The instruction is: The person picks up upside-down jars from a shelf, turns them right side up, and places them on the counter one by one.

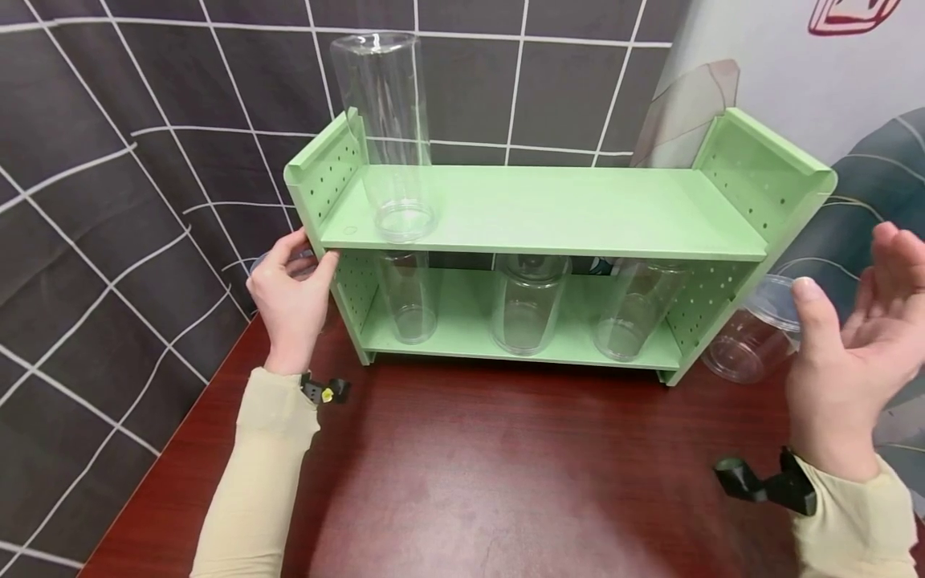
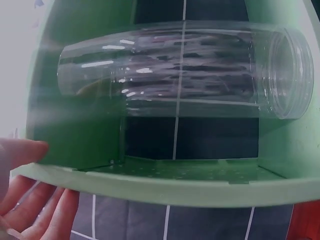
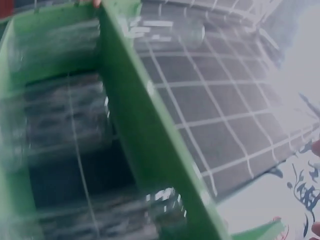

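Observation:
A light green two-tier shelf (image 1: 549, 209) stands on the dark red table. My left hand (image 1: 292, 297) grips its left side panel at upper-board height, thumb on the inner side and fingers outside. The left wrist view shows the thumb and fingers (image 2: 60, 212) astride the panel's edge. On the upper board, at the left, a tall clear jar (image 1: 393, 128) stands upright. Three clear jars stand on the lower board: left (image 1: 410, 309), middle (image 1: 527, 313) and right (image 1: 630, 321). My right hand (image 1: 853, 361) is raised beyond the shelf's right end, fingers spread, holding nothing.
Another clear jar (image 1: 744, 345) with a lid stands on the table (image 1: 506, 466) right of the shelf, partly behind my right hand. A dark tiled-pattern wall covering (image 1: 87, 241) runs close along the left and back. A translucent sheet (image 1: 690, 104) rises behind the shelf's right end.

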A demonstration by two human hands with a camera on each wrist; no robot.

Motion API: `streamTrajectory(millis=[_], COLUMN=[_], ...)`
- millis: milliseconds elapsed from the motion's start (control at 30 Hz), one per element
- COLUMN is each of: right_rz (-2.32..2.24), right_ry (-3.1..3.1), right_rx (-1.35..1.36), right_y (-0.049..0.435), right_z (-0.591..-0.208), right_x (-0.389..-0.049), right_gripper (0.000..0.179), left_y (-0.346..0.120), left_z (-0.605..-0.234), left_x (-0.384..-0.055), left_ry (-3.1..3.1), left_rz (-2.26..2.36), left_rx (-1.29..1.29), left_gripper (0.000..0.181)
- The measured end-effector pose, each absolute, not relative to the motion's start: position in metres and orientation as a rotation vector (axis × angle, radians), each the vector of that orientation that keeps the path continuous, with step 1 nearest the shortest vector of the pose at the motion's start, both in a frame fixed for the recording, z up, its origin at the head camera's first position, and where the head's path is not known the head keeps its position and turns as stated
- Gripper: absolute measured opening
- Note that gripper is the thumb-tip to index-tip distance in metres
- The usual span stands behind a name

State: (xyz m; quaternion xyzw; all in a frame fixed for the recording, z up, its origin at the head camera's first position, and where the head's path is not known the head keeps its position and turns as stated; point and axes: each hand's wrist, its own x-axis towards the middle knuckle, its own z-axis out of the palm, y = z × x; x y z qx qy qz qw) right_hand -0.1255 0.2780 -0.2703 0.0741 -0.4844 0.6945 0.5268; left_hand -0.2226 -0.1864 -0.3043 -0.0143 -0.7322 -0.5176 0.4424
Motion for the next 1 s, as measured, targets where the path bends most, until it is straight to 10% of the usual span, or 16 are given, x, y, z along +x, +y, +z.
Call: streamTrajectory(millis=[1000], right_rz=[1.436], right_ry=[-2.034], right_rx=[0.564], right_y=[0.159], right_z=[-0.232], right_x=[-0.142], right_gripper=[0.069], left_y=[-0.192], left_z=[-0.302], left_x=[-0.223], left_ry=[-1.866], left_rz=[-1.268], left_rx=[-0.057], left_gripper=[0.027])
